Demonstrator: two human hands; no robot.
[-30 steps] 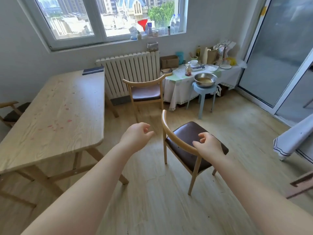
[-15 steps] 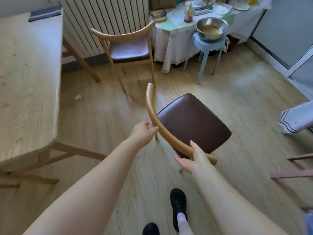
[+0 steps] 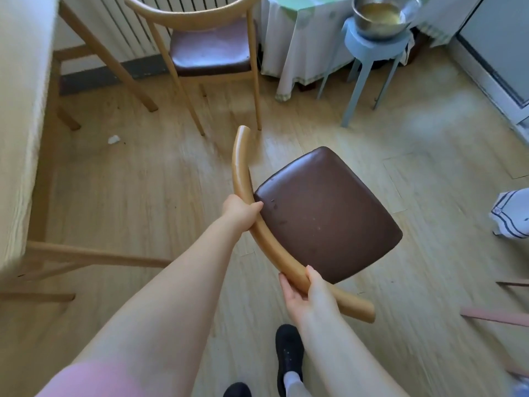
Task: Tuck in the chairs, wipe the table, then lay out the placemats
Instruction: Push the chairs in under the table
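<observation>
- Both hands have closed on the curved wooden backrest [image 3: 243, 179] of the near chair [image 3: 323, 213] since half a second ago, when the left was only arriving at the rail and the right lay open-palmed beneath it.
- Left hand [image 3: 239, 210] wraps the middle of the rail, thumb over the top beside the brown seat's rear corner, fingers curled round the wood.
- Right hand [image 3: 307, 293] grips the rail lower down, near its closer end, fingers curled under and thumb pressed on the upper face.
- Chair stands on the plank floor [image 3: 171, 181] in the open middle of the room, well apart from the dining table [image 3: 17, 110], whose pale top and slanted legs fill the left edge of the view.
- Second chair [image 3: 209, 47] of the same make stands farther back before a white radiator [image 3: 137, 21], also not pushed under the table.
- Steel bowl [image 3: 379, 15] sits on a light-blue stool [image 3: 369, 55] beside a small cloth-draped table [image 3: 297, 38] at upper right.
- Small white scrap [image 3: 114, 139] lies on the floor near the table leg.
- Person's black shoes [image 3: 289, 353] show at the bottom edge, just behind the chair.
</observation>
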